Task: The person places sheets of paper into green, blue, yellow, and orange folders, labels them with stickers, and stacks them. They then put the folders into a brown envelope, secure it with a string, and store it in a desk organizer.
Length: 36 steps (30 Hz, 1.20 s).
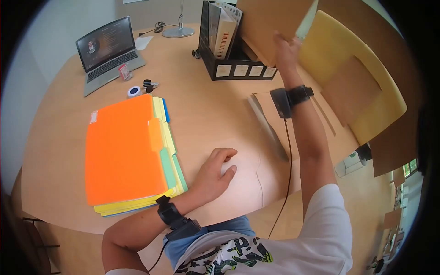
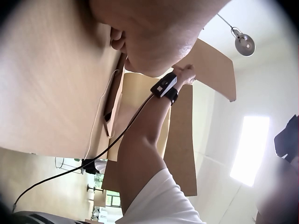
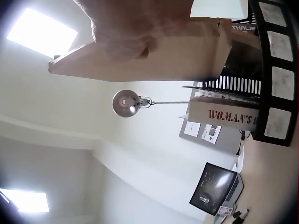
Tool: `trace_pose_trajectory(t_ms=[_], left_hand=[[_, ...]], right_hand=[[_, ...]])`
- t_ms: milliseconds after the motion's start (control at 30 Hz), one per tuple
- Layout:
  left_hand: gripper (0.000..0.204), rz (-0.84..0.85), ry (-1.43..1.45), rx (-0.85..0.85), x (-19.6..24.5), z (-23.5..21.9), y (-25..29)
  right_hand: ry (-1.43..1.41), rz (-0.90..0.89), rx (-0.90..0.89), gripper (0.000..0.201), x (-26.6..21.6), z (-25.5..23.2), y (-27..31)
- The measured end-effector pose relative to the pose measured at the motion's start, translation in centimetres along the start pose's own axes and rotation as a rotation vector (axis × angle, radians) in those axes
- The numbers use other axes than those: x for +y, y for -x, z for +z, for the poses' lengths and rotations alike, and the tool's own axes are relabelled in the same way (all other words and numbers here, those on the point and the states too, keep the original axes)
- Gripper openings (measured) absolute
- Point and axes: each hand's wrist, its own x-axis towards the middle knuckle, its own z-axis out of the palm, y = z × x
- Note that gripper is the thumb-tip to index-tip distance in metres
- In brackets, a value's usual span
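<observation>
My right hand (image 1: 287, 49) grips a large brown cardboard file (image 1: 261, 27) by its side, and the thumb lies on its face in the right wrist view (image 3: 140, 65). The file's lower end is down in a black file rack (image 1: 245, 73), beside a thick book (image 1: 224, 39) with "WOMAN'S" on its spine. My left hand (image 1: 214, 176) rests on the table, fingers loosely bent, holding nothing. Left of it lies a stack of folders (image 1: 121, 151), orange on top, with yellow, green and blue edges below.
Another brown folder (image 1: 270, 107) lies under my right forearm. A yellow chair (image 1: 389, 91) stands at the right table edge. Farther back are a laptop (image 1: 110, 50), a lamp base (image 1: 178, 32), a small red-and-white box (image 1: 124, 72), a round white item (image 1: 134, 91) and keys (image 1: 149, 85).
</observation>
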Motion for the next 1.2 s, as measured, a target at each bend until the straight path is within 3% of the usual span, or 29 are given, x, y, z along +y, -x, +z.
trace_pose_trajectory(t_ms=[300,500,700,900,1000,1100,1200], left_hand=[[0.032,0.024,-0.061,-0.032,0.1,-0.1,0.0],[0.032,0.015,-0.102,-0.066,0.4,-0.2,-0.1],[0.031,0.008,-0.098,-0.072,0.3,-0.2,-0.1],[0.031,0.008,-0.131,-0.101,0.6,-0.3,-0.3],[0.032,0.042,-0.153,-0.089,0.4,-0.2,-0.2],[0.032,0.046,-0.164,-0.083,0.4,-0.1,-0.1],[0.033,0.088,-0.172,-0.078,0.2,-0.1,0.0]], right_hand=[[-0.04,0.137,0.034,0.022,7.9,4.6,-1.6],[0.115,0.055,0.109,0.026,12.2,5.8,-1.1],[0.08,0.085,0.155,0.026,12.6,7.2,2.7],[0.363,0.124,-0.019,0.026,12.7,6.2,3.9],[0.383,0.109,0.051,0.029,15.0,6.2,3.7],[0.569,0.229,-0.096,0.036,13.7,5.8,3.6],[0.672,0.177,-0.365,0.048,11.9,5.1,4.3]])
